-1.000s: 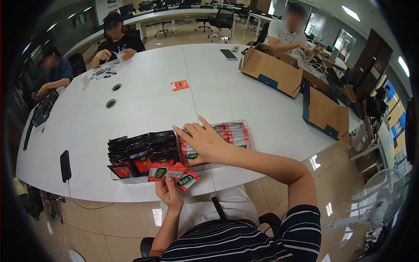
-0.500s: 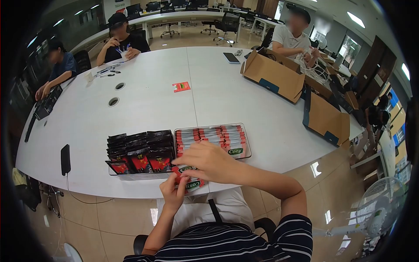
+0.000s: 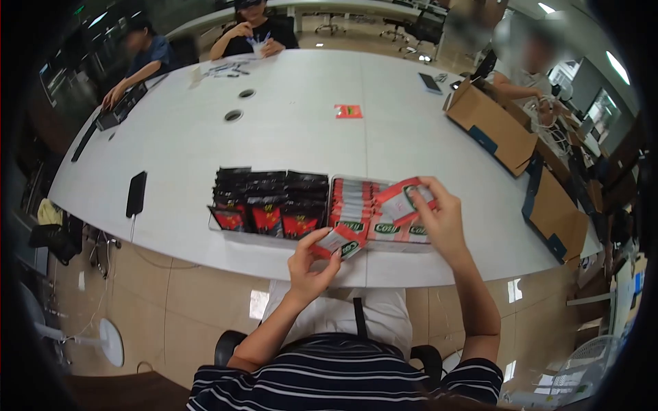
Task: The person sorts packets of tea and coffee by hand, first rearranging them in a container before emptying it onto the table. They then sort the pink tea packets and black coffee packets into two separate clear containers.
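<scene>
In the head view my left hand [image 3: 312, 270] pinches a red and white Cozy sachet [image 3: 341, 242] in front of the tray. Higher and to the right, my right hand [image 3: 442, 218] holds another red and white sachet [image 3: 403, 199] by its right end, tilted over the packed rows. Under it stands a clear tray [image 3: 401, 246] filled with rows of Cozy sachets [image 3: 353, 195]. Left of that, black and red sachets [image 3: 271, 198] stand upright in rows in a second clear tray [image 3: 260, 238].
A lone red sachet [image 3: 348, 111] lies farther back on the white table [image 3: 288, 147]. A black phone [image 3: 136, 194] with a cable is at left. Open cardboard boxes [image 3: 490, 127] stand at right. Several people sit around the table, one handling white cables [image 3: 548, 120].
My hands have moved apart, each with a sachet; the right has gone over the tray's right side. The camera view has shifted, so the table appears farther right and higher.
</scene>
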The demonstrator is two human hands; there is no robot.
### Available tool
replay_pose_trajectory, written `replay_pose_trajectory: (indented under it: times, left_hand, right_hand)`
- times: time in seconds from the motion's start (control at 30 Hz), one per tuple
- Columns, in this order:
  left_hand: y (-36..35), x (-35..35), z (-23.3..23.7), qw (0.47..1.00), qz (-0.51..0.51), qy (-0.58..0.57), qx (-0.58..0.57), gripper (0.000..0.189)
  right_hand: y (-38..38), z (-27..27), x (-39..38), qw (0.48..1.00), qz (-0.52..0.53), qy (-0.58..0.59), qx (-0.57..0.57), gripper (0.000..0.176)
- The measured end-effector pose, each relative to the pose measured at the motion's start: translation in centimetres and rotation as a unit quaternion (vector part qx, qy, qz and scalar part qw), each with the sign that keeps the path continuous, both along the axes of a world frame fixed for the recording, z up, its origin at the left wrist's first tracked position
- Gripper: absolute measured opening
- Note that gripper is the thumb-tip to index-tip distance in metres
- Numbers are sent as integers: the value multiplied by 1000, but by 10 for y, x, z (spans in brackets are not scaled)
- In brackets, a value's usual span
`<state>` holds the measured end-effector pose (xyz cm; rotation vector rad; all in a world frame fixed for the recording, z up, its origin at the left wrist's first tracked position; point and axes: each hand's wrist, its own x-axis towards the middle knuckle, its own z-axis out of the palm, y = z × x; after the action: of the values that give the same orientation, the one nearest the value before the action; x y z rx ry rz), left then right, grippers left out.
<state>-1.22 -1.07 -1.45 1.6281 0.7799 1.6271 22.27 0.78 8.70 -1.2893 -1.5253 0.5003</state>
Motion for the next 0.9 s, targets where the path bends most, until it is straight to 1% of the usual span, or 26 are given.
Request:
replay_pose_trajectory:
  times: [0.07,0.13,0.2,0.27,0.3,0.4,0.5,0.53,0.6,0.7,0.8,0.9]
  left_hand:
    - [0,0,-2,1000,9,-5,-7,54]
    - [0,0,3,1000,8,-2,8,54]
    - [2,2,1,1000,8,-12,11,53]
    - [-3,0,0,1000,2,-8,-4,52]
    - [-4,-1,0,1000,0,-2,-16,52]
    - [-2,0,2,1000,3,4,-19,52]
    - [1,0,4,1000,12,16,-6,52]
    - [0,0,4,1000,7,18,-13,53]
    - [0,-1,3,1000,-3,21,-23,55]
    - [0,0,4,1000,8,8,-6,53]
    - [0,1,6,1000,8,6,-20,53]
    - [0,1,6,1000,15,10,-8,52]
  right_hand:
    - [-2,-7,-2,999,13,44,-15,15]
    - [-5,5,-5,997,40,65,-20,17]
    - [-5,17,7,997,34,-62,-37,20]
    - [-13,24,12,975,31,-197,-96,21]
    - [-13,28,9,974,56,-209,-63,23]
    - [-13,28,7,954,109,-251,-121,20]
    - [-8,4,2,936,84,-339,-46,27]
    - [-8,4,0,927,89,-361,-51,31]
    - [-6,10,-10,907,97,-405,-58,39]
    - [2,12,-18,901,77,-426,-15,72]
    - [12,3,-17,875,75,-478,19,102]
    - [23,-10,-19,862,87,-495,-58,118]
